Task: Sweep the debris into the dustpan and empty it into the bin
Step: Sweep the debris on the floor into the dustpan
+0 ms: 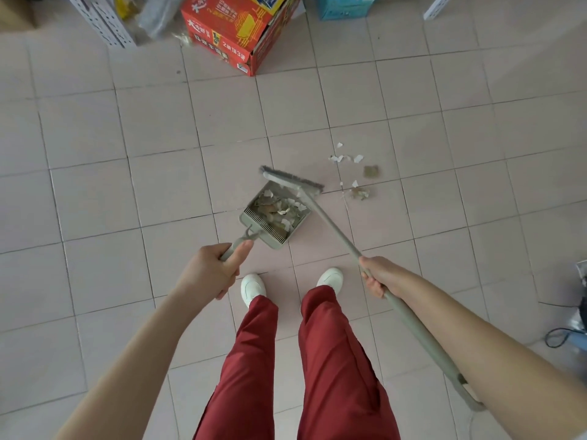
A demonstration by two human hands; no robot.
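Observation:
A grey-green dustpan (279, 239) rests on the tiled floor in front of my feet, holding scraps of paper and dry leaves. My left hand (212, 269) grips its upright handle. My right hand (378, 276) is closed around the long handle of a matching broom (292, 180), whose head lies across the far mouth of the pan. Loose debris (357, 173), white paper bits and brown scraps, is scattered on the floor to the right of the broom head.
A red cardboard box (238, 30) stands at the back centre, with a blue box (344, 7) to its right and a white perforated panel (104, 20) to its left. Cables and a device (571, 319) lie at the right edge.

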